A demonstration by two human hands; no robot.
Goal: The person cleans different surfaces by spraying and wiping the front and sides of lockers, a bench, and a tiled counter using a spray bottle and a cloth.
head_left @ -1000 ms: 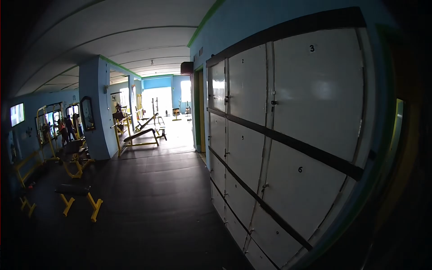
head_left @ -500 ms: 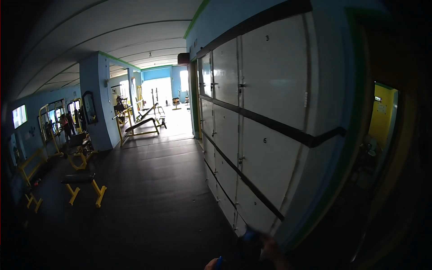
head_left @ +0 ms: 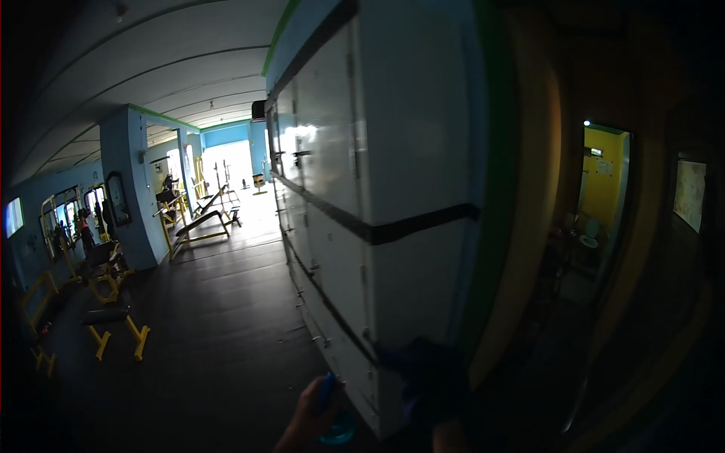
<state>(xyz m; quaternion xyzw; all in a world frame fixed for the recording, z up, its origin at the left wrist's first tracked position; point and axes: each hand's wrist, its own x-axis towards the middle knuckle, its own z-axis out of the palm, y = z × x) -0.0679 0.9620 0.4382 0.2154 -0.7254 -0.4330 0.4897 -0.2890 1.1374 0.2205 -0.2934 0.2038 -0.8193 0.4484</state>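
Note:
My left hand (head_left: pixel 305 411) is closed round a spray bottle with a blue head (head_left: pixel 326 392); its teal, see-through lower part shows below the fingers. To the right, a dark blue cloth-like piece (head_left: pixel 427 377) covers most of my right hand (head_left: pixel 447 433), so only the wrist area shows clearly. That cloth is up against or very near the lower side of the white locker cabinet (head_left: pixel 411 294); contact is hard to make out in the dim light. A black band (head_left: pixel 423 224) runs across the cabinet's front and side.
Black matting covers the floor (head_left: pixel 226 332). On the left stand a bench with yellow legs (head_left: pixel 113 317) and more gym equipment (head_left: pixel 200 226). A blue pillar (head_left: pixel 124 189) rises behind. On the right, a doorway shows a yellow-walled room with a toilet (head_left: pixel 590 234).
My view has swung right, bringing the cabinet's side into sight. Both hands have come further into view, the left with the spray bottle, the right with the dark cloth near the cabinet's corner.

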